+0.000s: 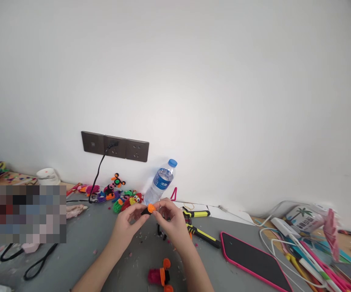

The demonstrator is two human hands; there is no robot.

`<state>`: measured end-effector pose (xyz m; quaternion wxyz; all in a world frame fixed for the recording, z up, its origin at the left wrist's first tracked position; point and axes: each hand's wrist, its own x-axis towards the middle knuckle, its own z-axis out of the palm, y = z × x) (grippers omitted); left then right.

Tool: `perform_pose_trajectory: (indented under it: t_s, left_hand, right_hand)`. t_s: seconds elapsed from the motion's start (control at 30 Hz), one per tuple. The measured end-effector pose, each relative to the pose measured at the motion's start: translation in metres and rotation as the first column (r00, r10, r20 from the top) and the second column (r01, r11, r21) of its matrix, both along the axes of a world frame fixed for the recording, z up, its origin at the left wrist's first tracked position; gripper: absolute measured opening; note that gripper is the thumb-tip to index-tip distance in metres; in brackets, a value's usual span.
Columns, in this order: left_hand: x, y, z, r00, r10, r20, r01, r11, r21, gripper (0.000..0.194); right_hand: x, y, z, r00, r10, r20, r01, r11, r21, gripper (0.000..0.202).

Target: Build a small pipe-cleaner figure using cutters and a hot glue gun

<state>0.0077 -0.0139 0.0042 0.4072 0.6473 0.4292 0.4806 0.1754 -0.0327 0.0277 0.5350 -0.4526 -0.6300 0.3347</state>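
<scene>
Between the fingertips of both hands is a small orange and black fuzzy piece [151, 208] that looks like coiled pipe cleaner. My left hand [131, 221] pinches its black end, while my right hand [169, 217] grips the orange coil. On the grey mat below lies a pink, orange and black pipe-cleaner figure [158, 277]. Beyond my right hand, pliers with yellow and black handles [204, 235] lie spread on the mat. Some black bits are partly hidden under my right hand.
A water bottle [162, 180] leans by the wall behind several colourful pipe-cleaner figures [114, 194]. A pink-cased phone [253, 259] lies on the right, near white cables [269, 239] and a packet [304, 219]. A black cord [100, 174] runs from the wall socket [114, 146]. A blurred-out area covers the left.
</scene>
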Motion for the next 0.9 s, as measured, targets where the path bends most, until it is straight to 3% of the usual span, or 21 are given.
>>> perform_pose_trajectory:
  t_s: [0.9]
  left_hand:
    - [0.0000, 0.0006, 0.0008, 0.999, -0.009, -0.035, 0.009, 1.000, 0.002, 0.026]
  right_hand:
    - [-0.0018, 0.0012, -0.0029, 1.000, -0.011, 0.007, 0.010, 0.999, 0.049, 0.006]
